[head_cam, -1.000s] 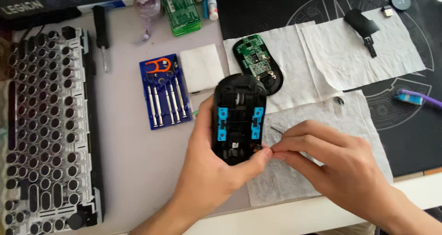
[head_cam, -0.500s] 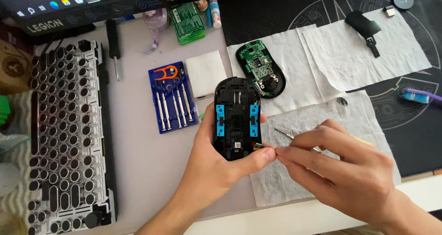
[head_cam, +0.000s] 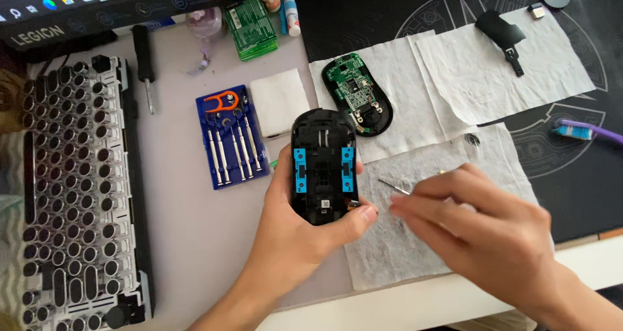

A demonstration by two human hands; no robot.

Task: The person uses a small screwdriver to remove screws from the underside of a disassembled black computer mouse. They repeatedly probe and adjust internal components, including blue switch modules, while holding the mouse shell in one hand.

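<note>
My left hand (head_cam: 295,237) grips a black mouse shell (head_cam: 322,165), held underside-inside up, with blue patches on both sides. My right hand (head_cam: 483,230) hovers just right of it, fingers pinched on a thin metal screwdriver (head_cam: 394,187) whose tip points toward the shell's lower right edge. A tiny dark part sits between my left thumb and the tool tip. The mouse's other half with its green circuit board (head_cam: 357,94) lies on a paper towel (head_cam: 415,117) behind.
A blue case of small screwdrivers (head_cam: 230,136) lies left of the shell, beside a white folded pad (head_cam: 279,100). A keyboard without keycaps (head_cam: 74,188) fills the left. A larger screwdriver (head_cam: 144,65), a toothbrush (head_cam: 581,131) and a black mouse cover (head_cam: 503,32) lie around.
My right hand has drawn slightly right, away from the shell, with the tool. The view has shifted so the keyboard and case sit further right.
</note>
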